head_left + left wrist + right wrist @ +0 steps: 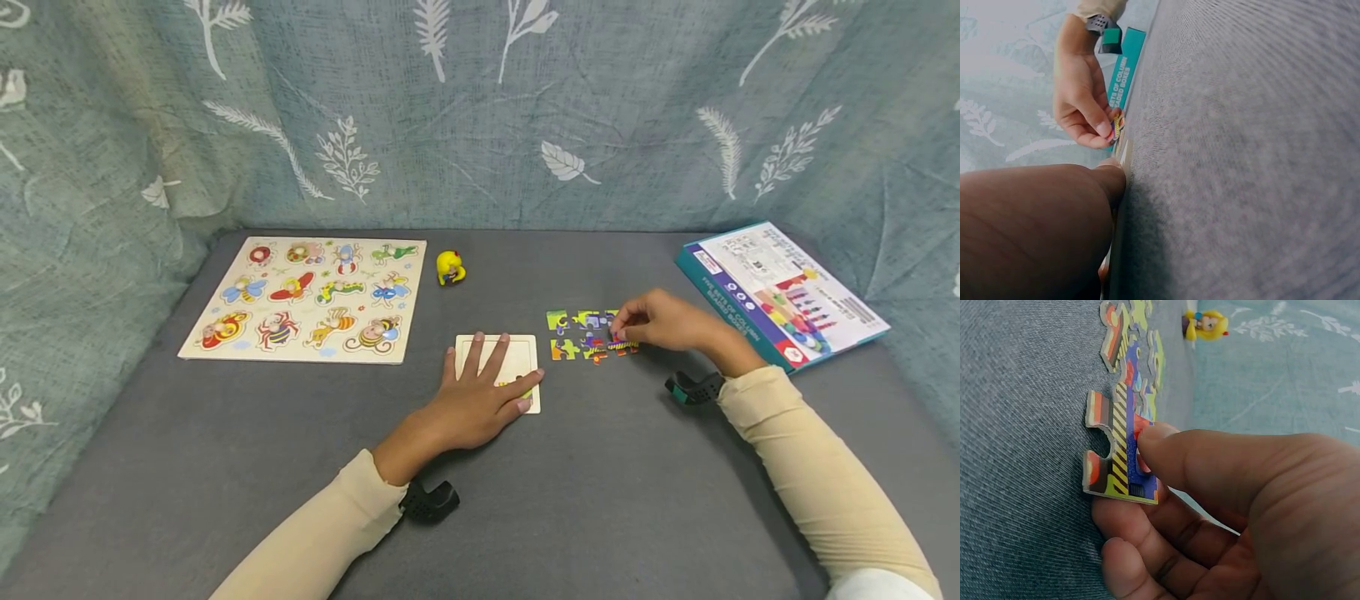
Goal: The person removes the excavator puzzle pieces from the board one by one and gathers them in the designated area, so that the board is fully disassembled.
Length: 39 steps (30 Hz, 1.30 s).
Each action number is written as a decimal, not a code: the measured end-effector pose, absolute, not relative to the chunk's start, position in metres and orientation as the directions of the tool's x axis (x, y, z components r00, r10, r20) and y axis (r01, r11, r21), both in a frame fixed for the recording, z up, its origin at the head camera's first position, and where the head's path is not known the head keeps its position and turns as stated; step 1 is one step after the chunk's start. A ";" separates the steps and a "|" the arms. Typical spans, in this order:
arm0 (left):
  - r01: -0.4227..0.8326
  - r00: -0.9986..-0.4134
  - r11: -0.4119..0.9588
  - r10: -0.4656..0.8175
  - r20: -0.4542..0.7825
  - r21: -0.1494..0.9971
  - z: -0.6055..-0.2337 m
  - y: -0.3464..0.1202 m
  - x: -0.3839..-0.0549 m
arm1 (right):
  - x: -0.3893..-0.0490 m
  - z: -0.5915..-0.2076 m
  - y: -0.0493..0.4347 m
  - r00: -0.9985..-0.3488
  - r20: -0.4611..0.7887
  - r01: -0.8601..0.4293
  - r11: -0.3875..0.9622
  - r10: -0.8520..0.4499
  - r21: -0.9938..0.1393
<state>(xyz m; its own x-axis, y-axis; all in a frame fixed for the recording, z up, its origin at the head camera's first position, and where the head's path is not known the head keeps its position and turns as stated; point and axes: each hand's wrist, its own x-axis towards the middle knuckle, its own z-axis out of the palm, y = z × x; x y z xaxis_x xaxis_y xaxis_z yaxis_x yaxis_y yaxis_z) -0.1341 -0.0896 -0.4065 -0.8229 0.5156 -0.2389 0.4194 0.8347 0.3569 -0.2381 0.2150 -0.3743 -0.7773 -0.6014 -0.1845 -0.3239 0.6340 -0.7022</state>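
Observation:
My left hand (476,406) lies with spread, straight fingers on a square wooden puzzle tray (517,354), covering much of it. A bit of yellow and green shows on the tray between the fingers. To the right, my right hand (660,321) pinches a jigsaw piece (1121,450) between thumb and fingers. That piece is purple with a yellow-and-black striped band, and it is tilted up in the right wrist view. Several loose jigsaw pieces (566,349) lie in rows between the tray and the right hand.
A large wooden insect puzzle board (300,279) lies at the left. Beside it stands a small yellow toy figure (450,267). A teal and white box (783,292) lies at the right, behind the right wrist. A patterned curtain (480,117) hangs at the back.

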 end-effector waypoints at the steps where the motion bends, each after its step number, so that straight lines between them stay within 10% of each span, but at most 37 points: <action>1: 0.419 -0.823 0.835 0.516 -0.240 0.357 -0.406 -0.090 -0.134 | -0.238 -0.375 0.215 -0.777 -0.182 -0.326 0.632 -0.603 -0.703; 39: 0.424 -0.823 0.839 0.514 -0.241 0.342 -0.406 -0.089 -0.134 | -0.238 -0.370 0.224 -0.790 -0.140 -0.344 0.620 -0.597 -0.706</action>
<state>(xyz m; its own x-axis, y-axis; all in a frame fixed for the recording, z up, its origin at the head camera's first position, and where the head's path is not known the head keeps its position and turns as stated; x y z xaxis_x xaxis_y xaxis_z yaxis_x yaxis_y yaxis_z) -0.1339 -0.0892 -0.4064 -0.8233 0.5141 -0.2406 0.4239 0.8388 0.3418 -0.2376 0.2240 -0.3698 -0.7899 -0.5972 -0.1396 -0.3438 0.6196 -0.7056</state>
